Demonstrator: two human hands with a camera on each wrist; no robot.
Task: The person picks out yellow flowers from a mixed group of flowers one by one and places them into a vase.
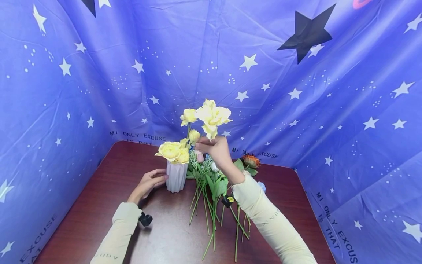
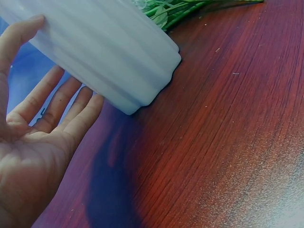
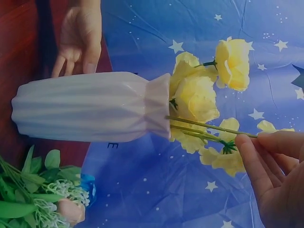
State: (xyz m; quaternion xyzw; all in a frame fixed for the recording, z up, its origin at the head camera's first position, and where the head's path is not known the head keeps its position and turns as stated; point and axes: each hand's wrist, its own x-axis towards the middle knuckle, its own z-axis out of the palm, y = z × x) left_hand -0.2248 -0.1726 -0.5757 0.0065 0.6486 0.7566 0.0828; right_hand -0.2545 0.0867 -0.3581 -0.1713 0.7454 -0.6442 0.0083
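Only the right wrist view shows the flower stem [image 3: 213, 127] the right hand [image 3: 280, 171] pinches; the left hand's [image 2: 38, 152] spread fingers [image 2: 85, 114] touch the ribbed vase [image 3: 90, 107].

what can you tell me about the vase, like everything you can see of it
The vase is pale, whitish to faintly lilac, with a smooth, slightly glossy surface that looks ceramic. Angular pleats run along its body, which narrows to a neck below a flared rim. It stands upright on the reddish-brown table, with yellow flowers coming out of its mouth. The left hand touches its side; a stem pinched by the right hand reaches its rim.
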